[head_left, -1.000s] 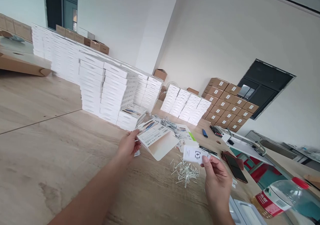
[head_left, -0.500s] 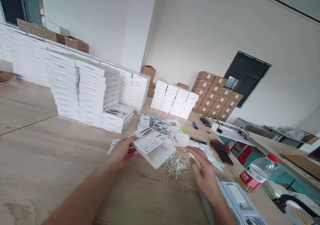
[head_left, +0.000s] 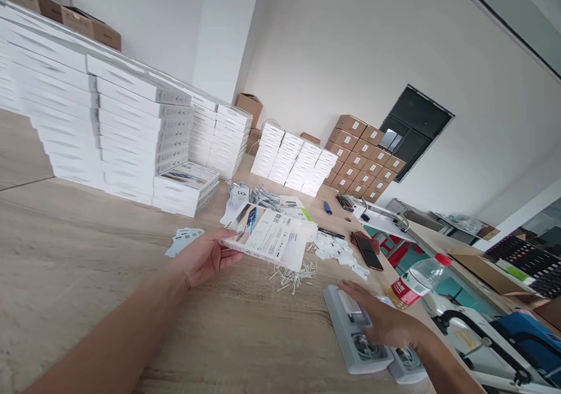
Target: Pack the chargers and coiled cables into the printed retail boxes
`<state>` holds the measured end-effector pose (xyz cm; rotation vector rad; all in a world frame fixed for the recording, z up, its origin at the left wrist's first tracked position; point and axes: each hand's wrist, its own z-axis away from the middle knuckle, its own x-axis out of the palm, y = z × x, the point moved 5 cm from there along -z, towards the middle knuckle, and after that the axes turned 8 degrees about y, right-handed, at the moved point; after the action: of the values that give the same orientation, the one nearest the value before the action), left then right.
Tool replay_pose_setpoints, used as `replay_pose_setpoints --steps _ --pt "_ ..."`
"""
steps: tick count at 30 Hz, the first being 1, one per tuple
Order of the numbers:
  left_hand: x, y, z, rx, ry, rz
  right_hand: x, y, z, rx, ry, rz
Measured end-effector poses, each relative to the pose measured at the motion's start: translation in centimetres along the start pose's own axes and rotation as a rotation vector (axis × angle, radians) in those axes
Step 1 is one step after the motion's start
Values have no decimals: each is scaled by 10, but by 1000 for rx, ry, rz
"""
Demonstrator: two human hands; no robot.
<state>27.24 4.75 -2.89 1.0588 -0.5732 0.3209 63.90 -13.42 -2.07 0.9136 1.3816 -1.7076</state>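
Note:
My left hand [head_left: 209,258] grips a thin white printed box [head_left: 268,236] by its left end, fingers underneath and thumb at its edge. Blue product pictures and small text cover the face turned up. At the lower right, my right hand [head_left: 379,318] reaches over a grey-white tray [head_left: 344,338], its fingers stretched out across the white block [head_left: 349,302] in one compartment. A coiled grey cable [head_left: 366,347] lies in the tray's nearer compartment. Beside it, partly under my wrist, is a second tray [head_left: 407,367] with another coiled cable.
Small white sticks [head_left: 294,277] lie in a pile beyond the box. Behind are bundled cables [head_left: 260,195], a marker [head_left: 332,233], white slips [head_left: 337,251] and a phone [head_left: 368,252]. A bottle [head_left: 416,280] stands right of the trays. Tall stacks of white boxes [head_left: 127,131] line the left.
My right hand has moved from beside the white sticks down and right onto the trays. My left hand still holds the box, now turned flatter. The view has swung to the right.

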Motion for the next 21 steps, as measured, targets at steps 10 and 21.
replay_pose_setpoints --steps 10,21 --pt "1 -10 2 -53 -41 -95 -16 -33 -23 -208 248 -22" --pt "3 -19 3 -41 -9 -167 -43 -51 -71 26 737 -90"
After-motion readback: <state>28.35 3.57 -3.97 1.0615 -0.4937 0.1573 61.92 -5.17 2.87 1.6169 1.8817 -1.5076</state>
